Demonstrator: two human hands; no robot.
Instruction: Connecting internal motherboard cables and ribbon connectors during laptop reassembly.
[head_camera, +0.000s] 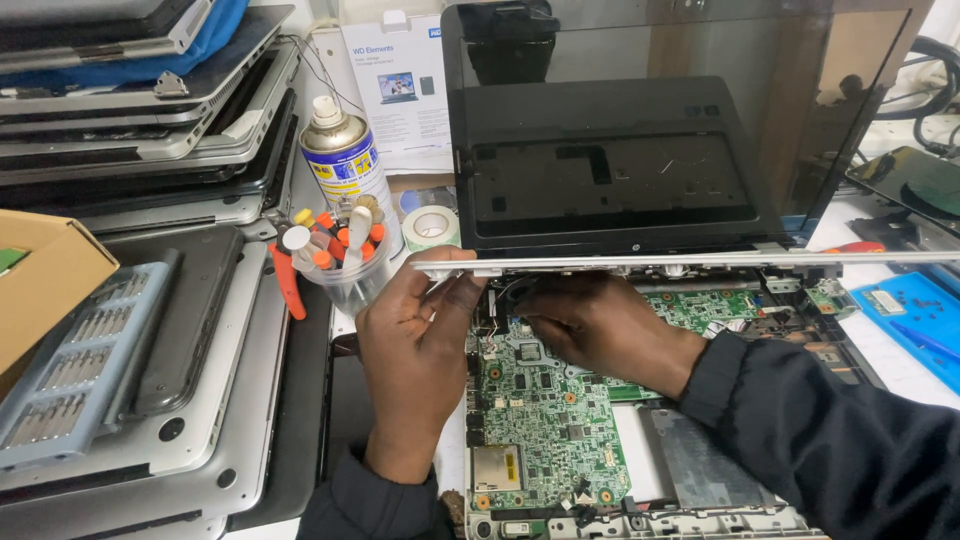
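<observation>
An opened laptop lies in front of me with its green motherboard (545, 410) exposed. Its silver top cover (700, 262) is lifted edge-on above the board, below the upright black screen (620, 130). My left hand (415, 345) grips the left end of that cover edge from below. My right hand (600, 320) reaches under the cover, fingertips down among cables at the board's upper left. What the fingers touch there is hidden.
A stack of closed laptops (140, 110) fills the left. A grey bit case (75, 370) rests on more laptops. A clear cup of screwdrivers (340, 255), a spray can (340, 160), a tape roll (432, 226) and a blue mat (915, 315) surround the work.
</observation>
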